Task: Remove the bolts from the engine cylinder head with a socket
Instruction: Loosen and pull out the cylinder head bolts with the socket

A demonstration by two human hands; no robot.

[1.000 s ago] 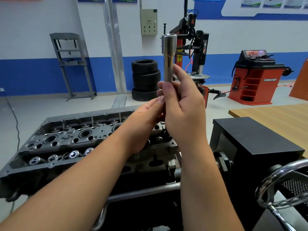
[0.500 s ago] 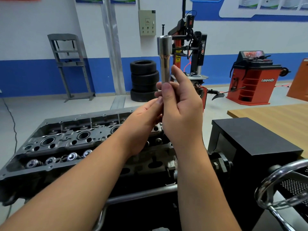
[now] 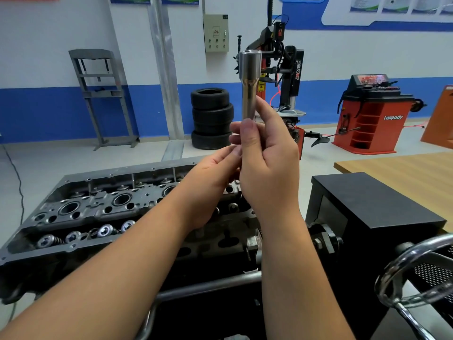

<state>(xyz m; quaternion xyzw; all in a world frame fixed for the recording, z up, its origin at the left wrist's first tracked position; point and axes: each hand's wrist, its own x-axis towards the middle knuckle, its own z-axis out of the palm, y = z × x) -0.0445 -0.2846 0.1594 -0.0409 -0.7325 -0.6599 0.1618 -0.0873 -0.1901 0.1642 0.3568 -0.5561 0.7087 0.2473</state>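
A long shiny steel socket (image 3: 248,84) stands upright in front of me, wide end up. My right hand (image 3: 267,163) grips its lower half, thumb and fingers wrapped round it. My left hand (image 3: 213,177) reaches in from the left, and its fingertips meet the socket's hidden lower end behind my right hand; what they hold there is hidden. Below both hands lies the grey engine cylinder head (image 3: 98,209) on a stand, with round bores and valve springs (image 3: 105,230) showing. No bolt is plainly visible.
A black box (image 3: 375,207) sits right of the cylinder head, with a chrome handwheel (image 3: 411,271) at the lower right. A wooden table (image 3: 402,168) lies further right. Stacked tyres (image 3: 212,119), a tyre changer (image 3: 282,77) and a red wheel balancer (image 3: 372,114) stand at the back.
Both hands and the socket keep almost the same pose; only the view has drifted slightly, with the socket a little left of where it was a second ago.
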